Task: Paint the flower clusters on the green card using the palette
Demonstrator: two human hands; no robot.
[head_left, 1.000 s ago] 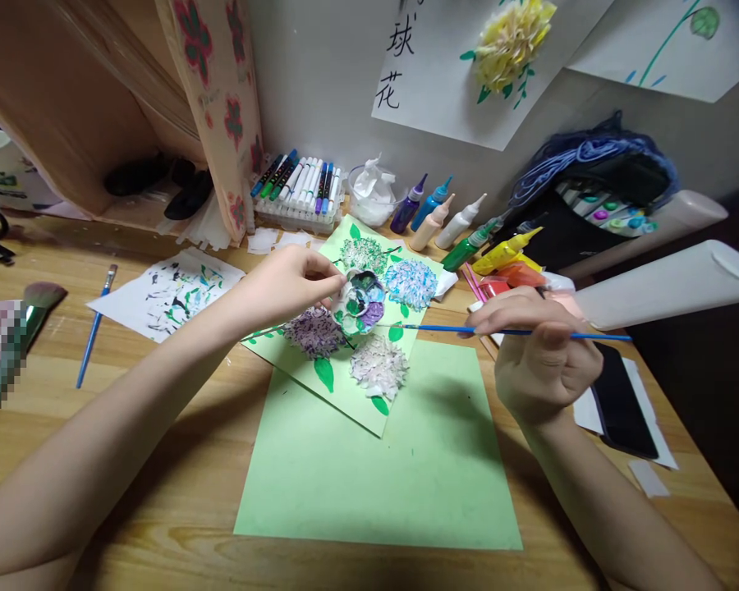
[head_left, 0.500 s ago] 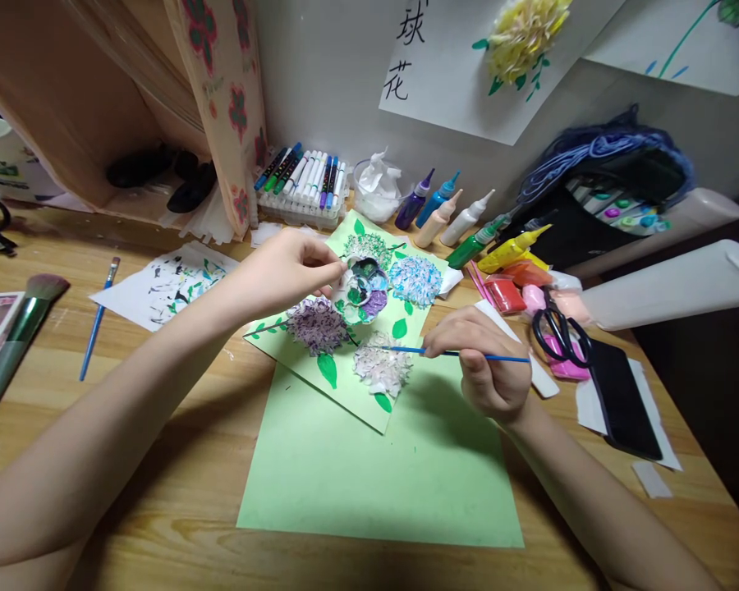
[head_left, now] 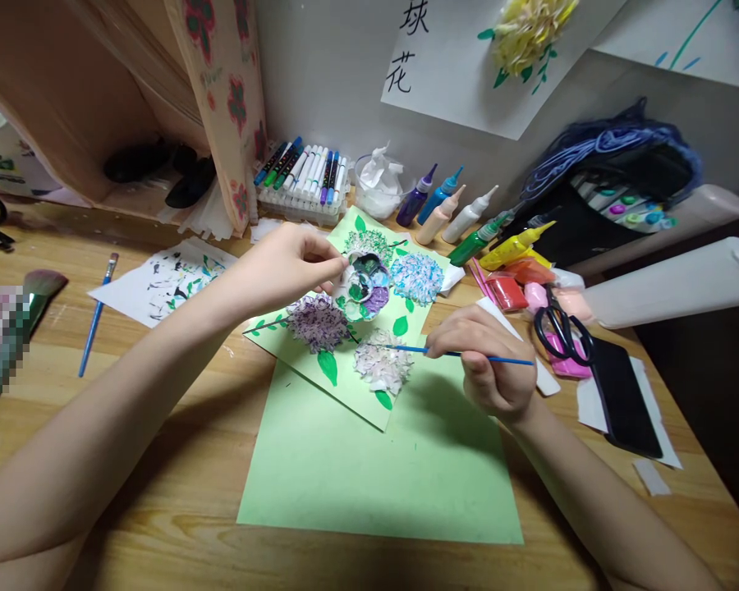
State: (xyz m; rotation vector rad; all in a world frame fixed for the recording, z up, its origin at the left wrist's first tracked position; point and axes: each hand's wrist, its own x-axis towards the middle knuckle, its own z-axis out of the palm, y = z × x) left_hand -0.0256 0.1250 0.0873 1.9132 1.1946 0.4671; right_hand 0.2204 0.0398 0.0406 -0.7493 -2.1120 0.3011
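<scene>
My left hand [head_left: 305,261] pinches the left edge of a small round paint palette [head_left: 362,289], its wells smeared with green, purple, white and dark paint. It hovers over a light green card [head_left: 360,406] decorated with raised, ruffled flowers and painted leaves. In my right hand [head_left: 498,361] is a thin blue paintbrush [head_left: 447,353], its tip at the whitish flower [head_left: 382,361]. Around the palette are a purple flower [head_left: 318,322], a blue flower [head_left: 417,277] and a green flower [head_left: 368,243]. Beneath the card lies a plain green sheet [head_left: 375,484].
Behind the card stand a marker box [head_left: 301,185], a clear bowl with tissue [head_left: 378,185] and several paint bottles [head_left: 437,215]. Scissors [head_left: 563,335] and a black phone [head_left: 625,398] lie right. A paint-spotted paper [head_left: 169,279], another blue brush [head_left: 95,320] and a large brush [head_left: 18,336] lie left.
Both hands stay almost in place. The brush tip has shifted very slightly right over the whitish flower, and the palette is tilted a little differently.
</scene>
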